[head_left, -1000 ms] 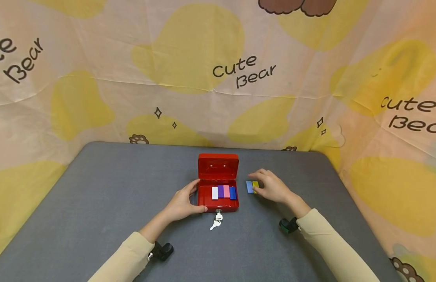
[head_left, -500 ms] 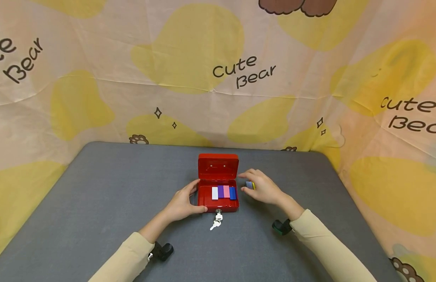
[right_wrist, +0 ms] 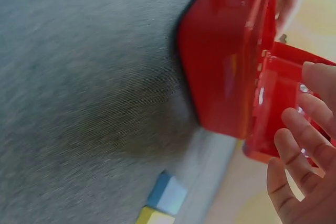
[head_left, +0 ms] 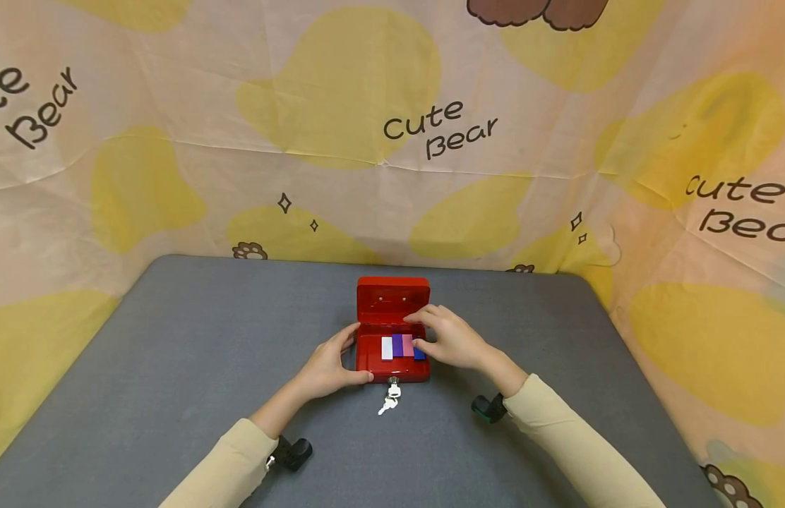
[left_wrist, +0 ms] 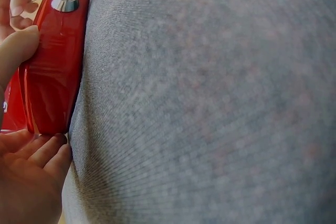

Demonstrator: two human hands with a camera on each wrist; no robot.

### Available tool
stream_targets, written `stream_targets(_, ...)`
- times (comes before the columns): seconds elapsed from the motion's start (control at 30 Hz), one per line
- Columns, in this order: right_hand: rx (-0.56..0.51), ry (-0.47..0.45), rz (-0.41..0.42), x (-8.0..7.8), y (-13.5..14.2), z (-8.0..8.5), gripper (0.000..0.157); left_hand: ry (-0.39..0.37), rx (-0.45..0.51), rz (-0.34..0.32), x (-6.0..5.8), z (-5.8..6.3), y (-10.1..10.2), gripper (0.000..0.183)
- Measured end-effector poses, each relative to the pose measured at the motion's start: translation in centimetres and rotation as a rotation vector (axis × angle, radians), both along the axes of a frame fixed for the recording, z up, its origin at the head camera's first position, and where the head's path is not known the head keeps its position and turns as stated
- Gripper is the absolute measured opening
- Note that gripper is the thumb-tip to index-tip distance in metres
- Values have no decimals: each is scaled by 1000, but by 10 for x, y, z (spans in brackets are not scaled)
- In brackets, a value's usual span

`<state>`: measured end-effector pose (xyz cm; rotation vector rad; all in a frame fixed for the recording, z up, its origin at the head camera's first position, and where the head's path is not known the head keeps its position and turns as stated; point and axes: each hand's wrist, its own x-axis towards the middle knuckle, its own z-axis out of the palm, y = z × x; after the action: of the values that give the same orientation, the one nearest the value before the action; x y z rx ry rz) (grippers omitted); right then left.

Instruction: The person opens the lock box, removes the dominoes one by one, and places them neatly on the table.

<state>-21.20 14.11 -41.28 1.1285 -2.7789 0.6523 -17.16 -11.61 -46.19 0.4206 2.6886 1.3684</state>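
Observation:
A red metal cash box [head_left: 363, 367] stands with its lid [head_left: 392, 299] raised. Several coloured blocks lie side by side in it: a white block [head_left: 387, 348], a purple block [head_left: 397, 345], a pink block [head_left: 408, 345] and a dark blue block [head_left: 420, 355]. My left hand [head_left: 325, 368] grips the box's left end, thumb at the front. Over the right part of the box is my right hand [head_left: 452, 339], fingers loosely bent around nothing. It partly covers the dark blue block. A light blue block [right_wrist: 167, 195] and a yellow block [right_wrist: 155, 216] sit together on the table.
Keys [head_left: 390, 397] hang from the lock [head_left: 393, 379] at the box's front and lie on the grey table [head_left: 240, 317]. A patterned cloth [head_left: 342, 85] closes off the back and sides.
My right hand has moved left from above the light blue and yellow blocks to above the box, without taking them. My left hand and the box have stayed in place.

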Motion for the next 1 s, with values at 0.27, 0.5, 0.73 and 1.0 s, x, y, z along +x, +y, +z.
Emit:
stream_targets(0.27,21,-17,20,-3,-14,0,41,-5,-7,2,0,0,0,91)
stream_targets(0.5,35,-16,45,-3,-24,-5,40,-2,-8,1,0,0,0,92)
stream_targets(0.73,45,-14,59,-2,-33,-10,41,-5,-4,3,0,1,0,91)
stream_targets(1.0,86,0,38,-1,-39,-13,42,-4,-3,5,1,2,0,92)
